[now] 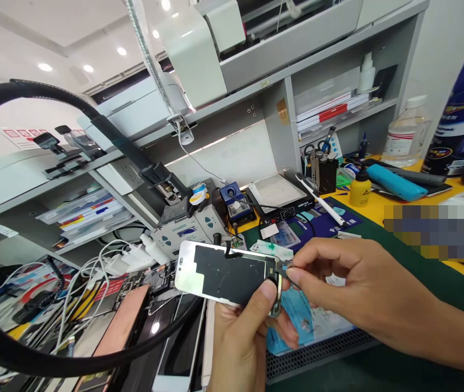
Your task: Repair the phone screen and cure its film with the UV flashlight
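Note:
My left hand [242, 335] grips a phone screen assembly [230, 272] by its right end, thumb on top and fingers beneath. The screen has a white border and a dark back, and it is held tilted above the bench. A black flex cable [229, 250] sticks up from its upper edge. My right hand [344, 280] is closed in a pinch at the screen's right end, on a small dark strip [284, 267]; the fingertips partly hide it. Below the hands lies a blue-and-white sheet or bag [297, 318] on a black perforated mat [317, 351].
A thick black hose [113, 356] loops across the left foreground over phones and parts. Behind stand a soldering station [187, 231], a blue device [238, 204] and a flat grey plate [276, 190]. A yellow bottle [360, 188] and blue-handled tool [395, 181] sit at right.

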Tool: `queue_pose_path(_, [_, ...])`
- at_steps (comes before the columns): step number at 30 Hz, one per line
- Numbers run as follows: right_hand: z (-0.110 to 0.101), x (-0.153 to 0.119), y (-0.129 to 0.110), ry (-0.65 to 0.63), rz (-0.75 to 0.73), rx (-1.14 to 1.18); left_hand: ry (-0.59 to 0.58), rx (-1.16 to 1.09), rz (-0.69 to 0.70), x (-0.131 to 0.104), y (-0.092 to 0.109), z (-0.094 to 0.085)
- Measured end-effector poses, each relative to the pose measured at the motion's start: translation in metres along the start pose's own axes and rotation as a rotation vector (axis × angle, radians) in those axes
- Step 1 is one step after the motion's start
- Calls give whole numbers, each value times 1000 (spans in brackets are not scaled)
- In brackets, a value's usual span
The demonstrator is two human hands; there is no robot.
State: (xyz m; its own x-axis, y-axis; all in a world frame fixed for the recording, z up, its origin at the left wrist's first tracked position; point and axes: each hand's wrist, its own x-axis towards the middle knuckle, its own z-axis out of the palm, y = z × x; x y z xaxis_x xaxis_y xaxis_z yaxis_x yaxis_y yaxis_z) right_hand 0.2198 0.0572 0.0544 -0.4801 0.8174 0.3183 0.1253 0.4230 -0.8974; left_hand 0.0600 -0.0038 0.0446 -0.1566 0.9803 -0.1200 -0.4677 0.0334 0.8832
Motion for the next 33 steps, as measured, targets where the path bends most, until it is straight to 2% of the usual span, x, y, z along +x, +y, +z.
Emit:
queue_pose_path(3, [-1,1,2,64,-173,-158,-20,10,10,0,2,1])
queue_pose_path(9, [-4,2,10,186,-718,-450,10,40,42,-2,2,1])
queue_pose_path(12, [-5,2,17,183,-842,-602,15,48,60,-2,0,-1])
queue_pose_path(16, [-9,1,25,151,-920,-696,-16,80,64,-1,-2,-4])
queue_pose_path(21, [-14,-2,30,97,-943,-771,-25,92,58,1,-3,-5])
queue_pose_path(25, [-16,-5,27,98,-977,-803,-21,91,65,0,-2,-3])
queue_pose_path(33, [-16,-3,19,56,-952,-802,23,85,48,0,-1,-2])
